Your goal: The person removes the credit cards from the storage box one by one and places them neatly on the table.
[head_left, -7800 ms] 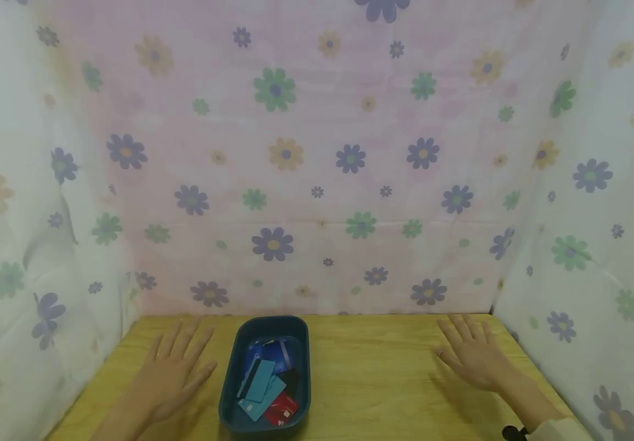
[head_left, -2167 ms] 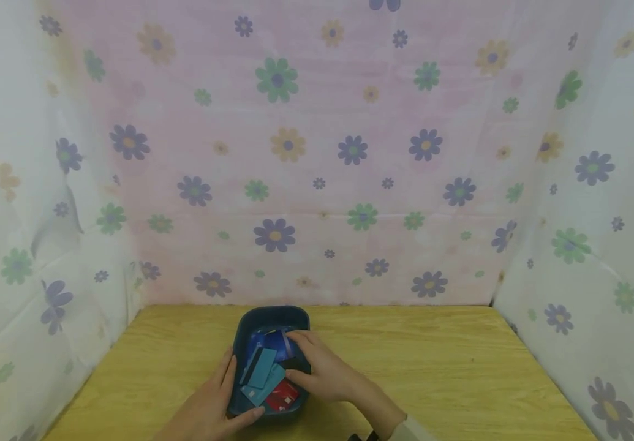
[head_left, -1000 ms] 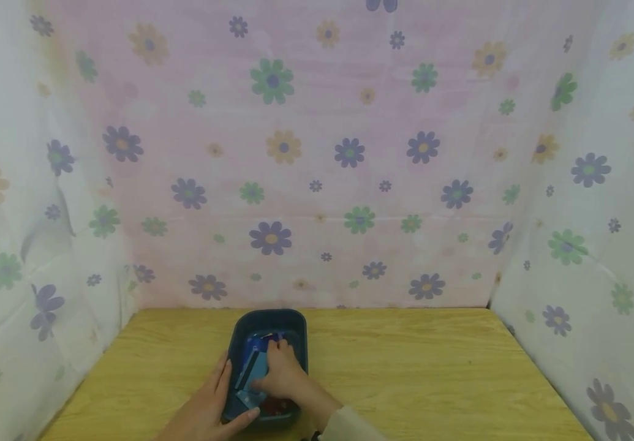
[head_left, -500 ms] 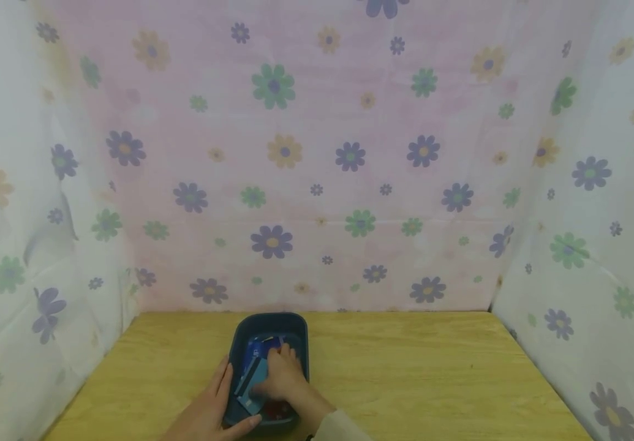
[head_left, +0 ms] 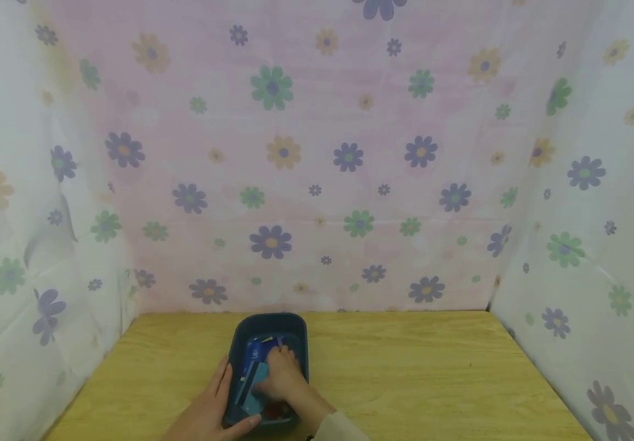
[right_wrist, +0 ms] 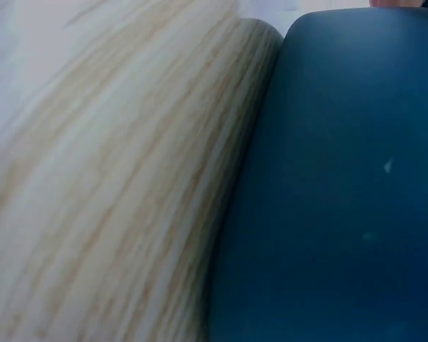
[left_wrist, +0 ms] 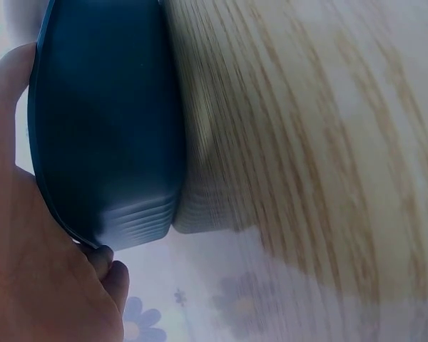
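Observation:
A dark blue plastic bin (head_left: 272,317) holds several cards. My left hand (head_left: 203,401) grips the bin at its left, fingers along the side wall and thumb over the near rim; the left wrist view has this hand (left_wrist: 43,249) against the bin's wall (left_wrist: 107,121). Inside the bin, my right hand (head_left: 285,376) has its fingers curled over the cards, thumb against a teal card (head_left: 250,395) with a black stripe. Its fingertips are hidden. A blue item (head_left: 253,355) with lettering lies beyond, and a dim red card (head_left: 275,410) shows below the wrist.
The bin stands on a wood-grain table (head_left: 394,367). A flower-print cloth (head_left: 317,171) hangs behind the table and along both sides. In the right wrist view, the bin's outer wall (right_wrist: 335,178) fills the right half, with tabletop at left.
From lying apart, both hands came to the bin. My right hand went from its right rim down into it, over the cards. The teal cards have shifted closer together; my left hand keeps its place.

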